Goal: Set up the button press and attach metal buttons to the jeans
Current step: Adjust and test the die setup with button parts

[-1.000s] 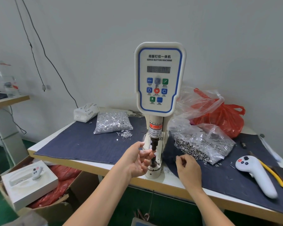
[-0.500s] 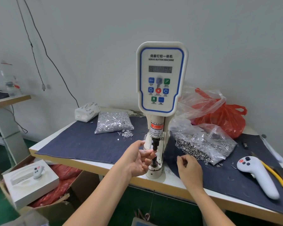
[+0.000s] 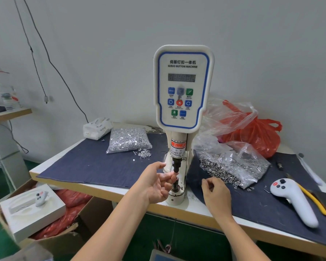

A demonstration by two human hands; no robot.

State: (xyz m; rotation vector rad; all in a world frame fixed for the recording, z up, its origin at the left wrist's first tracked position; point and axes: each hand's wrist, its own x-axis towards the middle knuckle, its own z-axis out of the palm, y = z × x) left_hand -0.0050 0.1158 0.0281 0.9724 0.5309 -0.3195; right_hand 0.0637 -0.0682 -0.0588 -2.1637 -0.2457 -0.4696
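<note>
White press [image 3: 183, 87] labelled "SERVO BUTTON MACHINE"

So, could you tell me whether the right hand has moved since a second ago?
No: the right hand keeps its place beside the press base.

Lower die [image 3: 175, 185] of the button press [image 3: 183, 95] partly hidden behind left hand [image 3: 154, 182] fingertips. Too small to tell whether right hand [image 3: 215, 193], right of the press base, pinches anything. Yellow-handled tool [image 3: 312, 199] half covered by white controller [image 3: 294, 201], far right of the press. Small keypad labels unreadable.
</note>
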